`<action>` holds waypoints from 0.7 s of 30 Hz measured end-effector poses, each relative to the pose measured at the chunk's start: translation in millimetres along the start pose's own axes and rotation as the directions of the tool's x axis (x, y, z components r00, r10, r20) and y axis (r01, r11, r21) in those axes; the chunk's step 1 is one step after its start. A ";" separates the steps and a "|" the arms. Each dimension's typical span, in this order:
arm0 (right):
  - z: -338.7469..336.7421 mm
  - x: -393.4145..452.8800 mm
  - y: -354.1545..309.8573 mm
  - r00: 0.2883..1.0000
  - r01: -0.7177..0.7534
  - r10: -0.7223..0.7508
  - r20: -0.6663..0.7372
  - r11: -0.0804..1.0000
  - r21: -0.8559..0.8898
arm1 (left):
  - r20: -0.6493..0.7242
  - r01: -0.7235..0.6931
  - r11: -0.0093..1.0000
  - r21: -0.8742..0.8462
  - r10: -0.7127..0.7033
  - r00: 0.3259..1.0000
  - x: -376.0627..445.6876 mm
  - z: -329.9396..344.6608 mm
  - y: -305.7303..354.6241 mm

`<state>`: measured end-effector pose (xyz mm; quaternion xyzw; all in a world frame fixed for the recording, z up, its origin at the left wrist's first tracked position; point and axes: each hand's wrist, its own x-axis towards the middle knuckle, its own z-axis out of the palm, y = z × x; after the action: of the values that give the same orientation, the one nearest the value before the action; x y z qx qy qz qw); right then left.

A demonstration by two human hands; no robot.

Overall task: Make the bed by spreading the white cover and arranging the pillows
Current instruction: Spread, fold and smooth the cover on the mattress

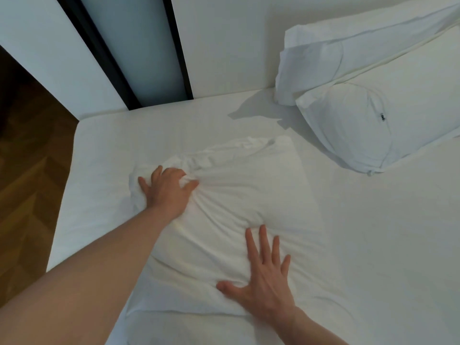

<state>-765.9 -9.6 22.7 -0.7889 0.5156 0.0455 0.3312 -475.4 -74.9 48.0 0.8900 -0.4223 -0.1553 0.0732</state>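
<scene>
A white pillow (231,200) lies flat on the white bed (373,245) in front of me. My left hand (166,190) rests on its far left corner, fingers bunching the wrinkled pillowcase there. My right hand (263,280) lies flat on the pillow's near part, fingers spread, holding nothing. At the upper right two more white pillows sit together: one (388,120) lies on the mattress, the other (348,51) leans against the white headboard wall behind it. The bed surface shows only a smooth white sheet; I cannot tell a separate cover apart from it.
The bed's left edge (67,190) drops to a brown wooden floor (27,175). Behind the bed's far corner stand white wall panels with a dark vertical frame (179,53). Bare mattress stretches to the right of the near pillow.
</scene>
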 end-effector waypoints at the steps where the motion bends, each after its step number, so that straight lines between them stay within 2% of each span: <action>1: 6.4 0.8 -0.6 1.000 0.014 -0.014 0.003 1.000 -0.014 | -0.012 0.031 0.999 -0.041 -0.032 0.999 11.4 1.7 -2.1; 5: 41.4 5.3 3.2 0.994 0.098 -0.100 -0.034 0.994 -0.057 | -0.032 0.121 0.976 -0.180 -0.128 0.991 52.4 10.3 -6.8; 11: 102.3 31.0 17.9 0.952 0.194 -0.206 -0.228 0.978 -0.073 | -0.023 0.205 0.966 -0.161 -0.211 0.977 91.3 67.9 -19.9; 14: 128.3 51.7 27.9 0.924 0.209 -0.233 -0.302 0.972 -0.111 | -0.029 0.175 0.979 -0.108 -0.179 0.983 108.3 102.6 -28.9; 17: 147.8 78.0 36.6 0.914 0.230 -0.264 -0.308 0.963 -0.143 | -0.073 0.131 0.989 -0.063 -0.136 0.988 126.9 130.9 -38.4; 21: 165.9 104.1 46.1 0.897 0.253 -0.296 -0.329 0.953 -0.167 | -0.265 -0.012 1.000 0.019 0.016 0.964 137.3 163.6 -47.8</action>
<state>-711.7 -8.1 -171.1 -0.8677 0.4461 -0.1116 0.1891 -414.3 -150.9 -147.9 0.9004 -0.4163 -0.0307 0.1225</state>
